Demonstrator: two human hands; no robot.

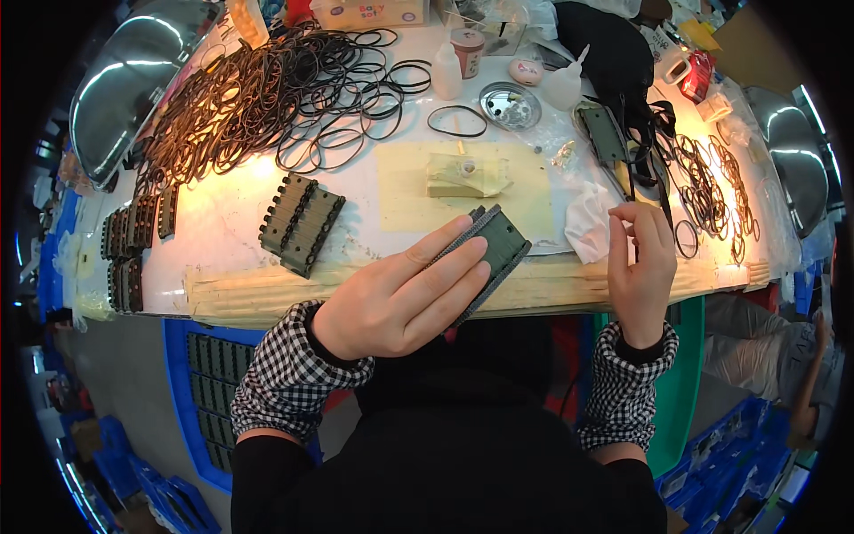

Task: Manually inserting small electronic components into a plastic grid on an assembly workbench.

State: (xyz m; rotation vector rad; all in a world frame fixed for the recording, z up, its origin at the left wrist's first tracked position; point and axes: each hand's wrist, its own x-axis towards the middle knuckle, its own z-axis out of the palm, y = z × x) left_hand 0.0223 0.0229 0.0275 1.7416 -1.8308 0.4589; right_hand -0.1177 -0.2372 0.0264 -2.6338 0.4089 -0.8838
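My left hand (405, 289) is closed round a dark green plastic chassis (504, 242) with a ribbed grey track along its long edges. It is held tilted above the table's front edge, and my fingers cover part of it. To the right, my right hand (642, 271) is raised with its fingers curled toward the thumb. Whatever is between those fingertips, if anything, is too small to make out. Beyond the chassis, a block wrapped in yellowish tape (463, 175) stands on a pale yellow sheet (400, 191). Several more dark green chassis (301, 224) lie side by side left of my left hand.
A big heap of black rubber loops (267, 93) covers the back left; more loops (707, 182) lie at right. A round metal dish (510, 105), a squeeze bottle (566, 86) and a white cloth (589, 222) lie beyond. A blue tray (184, 374) holds chassis below the table.
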